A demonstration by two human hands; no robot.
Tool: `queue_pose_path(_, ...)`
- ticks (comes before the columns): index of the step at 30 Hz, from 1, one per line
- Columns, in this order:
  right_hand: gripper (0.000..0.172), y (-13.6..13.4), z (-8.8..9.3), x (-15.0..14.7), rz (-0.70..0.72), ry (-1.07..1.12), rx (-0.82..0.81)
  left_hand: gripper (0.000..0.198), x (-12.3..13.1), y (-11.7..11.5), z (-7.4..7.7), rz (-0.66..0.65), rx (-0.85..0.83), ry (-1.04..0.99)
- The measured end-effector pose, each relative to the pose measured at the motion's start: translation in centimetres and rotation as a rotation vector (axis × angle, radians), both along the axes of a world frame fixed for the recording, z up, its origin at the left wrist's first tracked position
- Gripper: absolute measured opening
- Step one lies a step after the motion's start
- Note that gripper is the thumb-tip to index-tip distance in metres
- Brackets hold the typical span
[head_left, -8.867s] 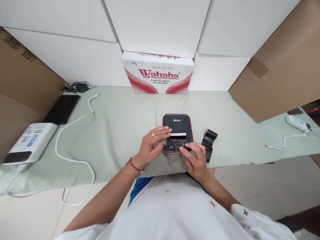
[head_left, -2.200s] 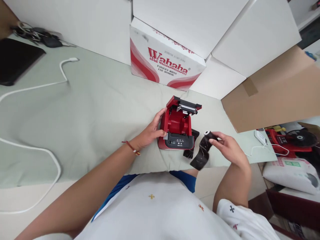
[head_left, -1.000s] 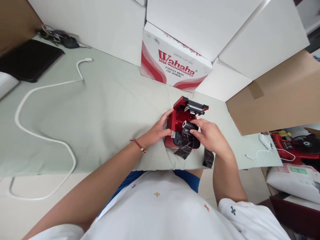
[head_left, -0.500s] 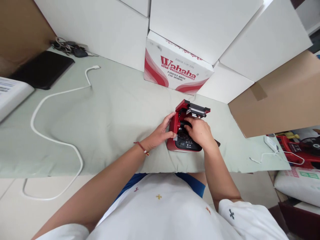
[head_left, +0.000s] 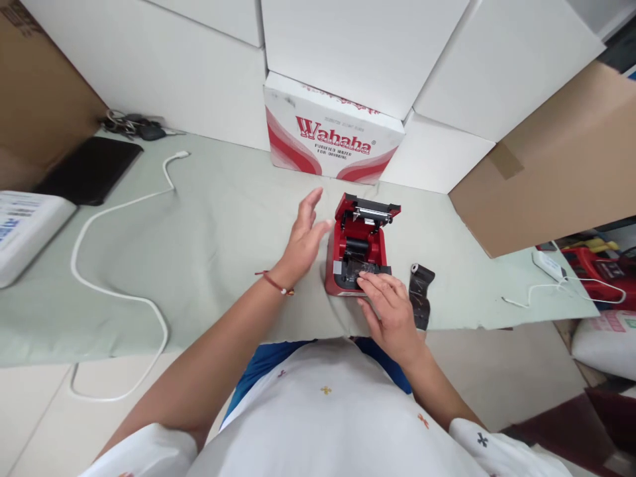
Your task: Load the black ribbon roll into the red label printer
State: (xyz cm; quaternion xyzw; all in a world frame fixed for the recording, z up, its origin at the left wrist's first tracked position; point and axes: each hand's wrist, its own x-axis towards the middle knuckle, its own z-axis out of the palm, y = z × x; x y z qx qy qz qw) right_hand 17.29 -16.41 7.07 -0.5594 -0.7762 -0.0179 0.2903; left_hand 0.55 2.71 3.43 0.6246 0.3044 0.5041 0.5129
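Note:
A small red and black label printer (head_left: 331, 270) stands on the cloth-covered table with its lid (head_left: 368, 209) raised. Inside it lies a black roll (head_left: 356, 244), with dark shiny film (head_left: 354, 265) running from it toward the front. My left hand (head_left: 303, 242) is held open just off the printer's left side, thumb and fingers apart. My right hand (head_left: 387, 308) rests its outstretched fingertips at the printer's front edge, on or beside the film, thumb spread away. To the right lies another black film roll (head_left: 421, 285), partly unrolled.
A white and red Wahaha box (head_left: 338, 136) stands behind the printer against white boxes (head_left: 348, 40). A white cable (head_left: 82, 232) curves across the left side, near keys (head_left: 134, 126) and a black flat object (head_left: 94, 169). A cardboard box (head_left: 546, 159) is at right.
My left hand has let go of the printer's left side and opened. My right hand has drawn out of the printer toward its front edge. The loose film roll at right now shows.

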Motion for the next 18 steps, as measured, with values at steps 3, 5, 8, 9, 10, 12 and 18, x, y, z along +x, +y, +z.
queue_pose_path(3, 0.054, 0.0, -0.8, -0.5, -0.059, 0.006, 0.048, 0.049, 1.2, 1.6, 3.7, 0.007, 0.063, 0.032)
queue_pose_path(5, 0.051, 0.1, -0.9, -0.6, -0.091, 0.006, 0.07, 0.044, 1.9, 1.9, 5.5, -0.044, 0.048, 0.061)
queue_pose_path(8, 0.045, 0.2, -1.0, -0.3, -0.092, 0.009, 0.094, 0.045, 2.1, 1.2, 6.6, -0.062, 0.039, 0.123)
queue_pose_path(9, 0.044, 0.2, -1.0, -0.2, -0.084, 0.012, 0.1, 0.047, 1.9, 0.7, 6.6, -0.05, 0.045, 0.139)
queue_pose_path(10, 0.044, 0.1, -1.0, 0.0, -0.075, 0.016, 0.101, 0.05, 1.7, 0.2, 6.6, -0.037, 0.053, 0.149)
queue_pose_path(12, 0.045, 0.0, -1.1, 0.2, -0.062, 0.03, 0.091, 0.055, 1.0, -0.9, 6.3, -0.04, 0.071, 0.163)
queue_pose_path(18, 0.053, -0.6, -1.3, 0.4, -0.032, 0.078, 0.067, 0.053, -0.7, -3.2, 4.5, -0.123, 0.167, 0.167)
